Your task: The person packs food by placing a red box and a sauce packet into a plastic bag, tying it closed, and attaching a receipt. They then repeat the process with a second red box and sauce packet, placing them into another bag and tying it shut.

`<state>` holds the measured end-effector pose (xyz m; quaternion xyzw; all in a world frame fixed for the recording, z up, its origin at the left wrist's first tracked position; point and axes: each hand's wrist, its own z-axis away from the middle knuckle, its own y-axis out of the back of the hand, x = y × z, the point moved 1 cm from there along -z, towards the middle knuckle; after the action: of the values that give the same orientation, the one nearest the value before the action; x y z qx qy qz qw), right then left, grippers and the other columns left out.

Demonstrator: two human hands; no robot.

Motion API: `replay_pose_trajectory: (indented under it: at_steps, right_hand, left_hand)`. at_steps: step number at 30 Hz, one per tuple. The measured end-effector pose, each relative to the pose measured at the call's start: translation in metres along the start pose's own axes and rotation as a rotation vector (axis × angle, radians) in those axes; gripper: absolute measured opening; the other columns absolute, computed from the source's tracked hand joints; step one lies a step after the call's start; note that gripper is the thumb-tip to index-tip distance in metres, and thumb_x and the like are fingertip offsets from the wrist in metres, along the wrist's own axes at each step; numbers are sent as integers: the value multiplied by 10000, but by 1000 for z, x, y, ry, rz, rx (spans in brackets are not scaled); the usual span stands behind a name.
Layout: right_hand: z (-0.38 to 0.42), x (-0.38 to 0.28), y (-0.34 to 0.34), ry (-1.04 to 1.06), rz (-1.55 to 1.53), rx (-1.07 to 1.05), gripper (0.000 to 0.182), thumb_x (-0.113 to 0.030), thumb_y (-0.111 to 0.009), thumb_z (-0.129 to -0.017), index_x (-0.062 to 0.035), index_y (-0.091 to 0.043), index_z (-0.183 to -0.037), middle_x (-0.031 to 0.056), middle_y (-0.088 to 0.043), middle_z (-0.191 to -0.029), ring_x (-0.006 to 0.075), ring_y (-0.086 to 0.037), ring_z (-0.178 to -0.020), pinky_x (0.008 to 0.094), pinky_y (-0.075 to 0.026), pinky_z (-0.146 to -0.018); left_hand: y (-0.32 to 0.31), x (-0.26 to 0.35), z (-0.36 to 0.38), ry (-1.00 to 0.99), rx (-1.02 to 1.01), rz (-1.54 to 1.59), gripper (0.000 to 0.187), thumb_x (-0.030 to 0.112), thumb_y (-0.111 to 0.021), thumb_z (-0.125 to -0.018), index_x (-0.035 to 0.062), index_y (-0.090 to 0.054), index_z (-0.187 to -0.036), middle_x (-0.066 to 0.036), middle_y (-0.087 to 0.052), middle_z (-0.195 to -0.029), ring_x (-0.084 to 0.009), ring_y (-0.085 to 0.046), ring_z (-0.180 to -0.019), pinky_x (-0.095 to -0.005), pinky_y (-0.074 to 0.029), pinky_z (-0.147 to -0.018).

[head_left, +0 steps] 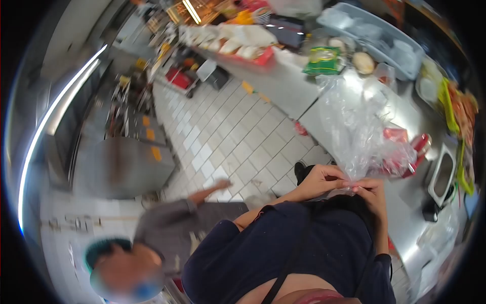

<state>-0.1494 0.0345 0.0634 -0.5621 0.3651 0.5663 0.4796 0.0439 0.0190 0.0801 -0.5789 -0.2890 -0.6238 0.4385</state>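
A clear plastic bag [349, 131] spreads crumpled over the metal counter in front of me, its gathered end drawn toward my body. My left hand [320, 182] pinches that end from the left, fingertips closed on the film. From the right, my right hand [372, 193] grips the same gathered plastic, and the fingertips of both hands nearly meet. A red and clear package [396, 147] lies against the bag's right side; its contents are hard to make out.
Along the steel counter [405, 202] are a green packet [322, 60], a grey-blue bin [374, 30] of plastic containers, a metal tray [442, 169] and a box of white items [238, 43]. A co-worker [167, 233] stands at my left, arm extended. Tiled floor [223, 126] runs beside the counter.
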Motion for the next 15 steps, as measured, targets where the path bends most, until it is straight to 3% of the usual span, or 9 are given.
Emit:
replay_pose_trajectory:
  at_steps: [2, 6, 8, 10, 11, 14, 15]
  right_hand:
    - [10, 4, 4, -53, -165, -35, 117, -13, -625, -723, 29, -675, -820, 98, -648, -767, 120, -584, -678, 225, -439, -591]
    - [30, 24, 20, -36, -263, 88, 109, -11, -637, -721, 33, -675, -814, 106, -646, -765, 122, -586, -682, 229, -444, -600]
    - [40, 35, 29, 123, -344, 79, 109, -4, -648, -716, 32, -676, -814, 114, -647, -758, 124, -591, -682, 232, -452, -611]
    - [46, 23, 23, 58, -331, 196, 109, -3, -653, -712, 32, -676, -813, 109, -647, -748, 123, -592, -680, 233, -454, -615]
    - [47, 17, 19, -21, -315, 279, 110, -1, -658, -709, 32, -675, -813, 104, -647, -737, 122, -594, -678, 234, -456, -618]
    - [47, 13, 17, 57, -173, 404, 104, 11, -650, -715, 29, -678, -814, 93, -661, -732, 118, -607, -668, 207, -462, -645]
    - [46, 15, 19, 64, -176, 429, 104, 11, -650, -715, 29, -678, -814, 93, -661, -732, 118, -607, -668, 207, -462, -645]
  left_hand:
    - [-7, 0, -7, 18, -54, 6, 131, 69, -652, -782, -21, -633, -876, -45, -627, -827, -83, -563, -752, -212, -449, -668]
    - [-23, -3, -24, 98, -138, 82, 117, 50, -664, -769, 9, -583, -842, -30, -605, -834, -69, -560, -758, -201, -451, -669]
    - [-33, -8, -34, 95, -167, 108, 121, 47, -661, -771, 18, -564, -836, -22, -597, -837, -64, -560, -757, -200, -450, -667]
    - [-40, -11, -42, -142, -201, -43, 114, 38, -649, -776, 21, -547, -825, -11, -575, -837, -53, -552, -780, -202, -452, -671]
    - [-41, -10, -46, -132, -235, -45, 114, 38, -649, -776, 21, -547, -825, -11, -575, -837, -53, -552, -780, -202, -452, -671]
    - [-39, -4, -60, -153, -311, -113, 134, 0, -642, -753, 0, -563, -862, -44, -604, -882, -97, -583, -788, -219, -455, -699]
    - [-39, 0, -65, -311, -396, -318, 163, 18, -630, -761, -6, -571, -910, -74, -610, -924, -151, -596, -810, -238, -455, -724]
